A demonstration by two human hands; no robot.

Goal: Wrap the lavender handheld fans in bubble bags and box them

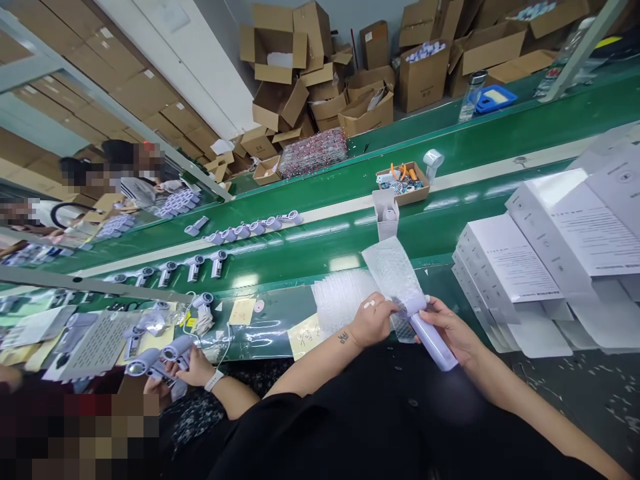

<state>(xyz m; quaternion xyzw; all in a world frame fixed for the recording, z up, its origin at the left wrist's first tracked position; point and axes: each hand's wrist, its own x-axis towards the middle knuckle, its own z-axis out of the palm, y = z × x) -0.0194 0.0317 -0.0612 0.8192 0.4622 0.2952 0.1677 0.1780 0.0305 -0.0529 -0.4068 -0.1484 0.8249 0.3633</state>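
In my right hand (453, 327) is a lavender handheld fan (434, 343), its handle slanting down to the right. My fingers close around it near the head. The fan's head end meets the mouth of a clear bubble-wrap bag (393, 267); how far inside it sits I cannot tell. My left hand (373, 321) pinches the bag's edge beside the fan head. A pile of flat bubble-wrap bags (337, 300) lies on the bench just beyond my left wrist. Behind the held bag stands an open white box (387, 223) with something pale inside.
White printed boxes (515, 260) are stacked at right. A small carton (413, 187) of parts and an upright fan (432, 163) stand across the green conveyor (320, 243). More fans (219, 263) line it leftward. At left, a co-worker's hands (193, 370) hold fans.
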